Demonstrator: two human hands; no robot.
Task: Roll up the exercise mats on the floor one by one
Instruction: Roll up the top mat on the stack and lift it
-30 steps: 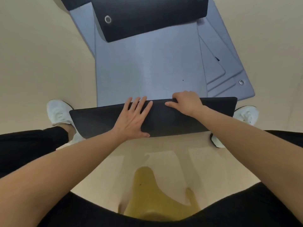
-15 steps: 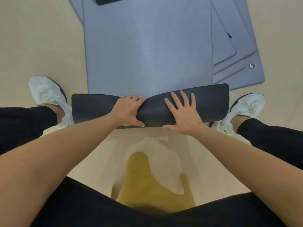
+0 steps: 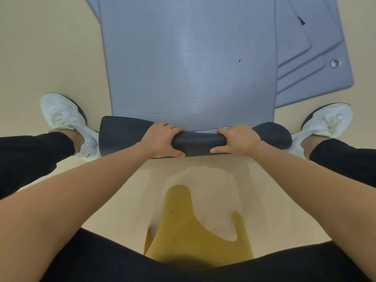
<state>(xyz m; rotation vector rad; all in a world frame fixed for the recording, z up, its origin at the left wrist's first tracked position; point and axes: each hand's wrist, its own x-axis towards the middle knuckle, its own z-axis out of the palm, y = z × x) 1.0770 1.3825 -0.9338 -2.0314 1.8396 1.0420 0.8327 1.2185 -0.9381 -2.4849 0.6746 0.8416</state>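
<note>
A blue-grey exercise mat (image 3: 189, 64) lies flat on the floor ahead of me. Its near end is curled into a dark roll (image 3: 198, 142) that runs left to right between my feet. My left hand (image 3: 160, 140) grips the roll left of its middle, fingers over the top and thumb underneath. My right hand (image 3: 240, 140) grips it right of the middle in the same way. The roll is squeezed thinner between my hands.
More blue-grey mats (image 3: 313, 58) lie stacked under the top one and stick out at the right, one with a metal eyelet (image 3: 335, 63). My white shoes (image 3: 67, 123) (image 3: 323, 125) stand at either end of the roll on a beige floor.
The flat dark flap has become a tighter roll. Both hands went from lying flat or pushing on it to gripping it. The view has shifted forward over the mat.
</note>
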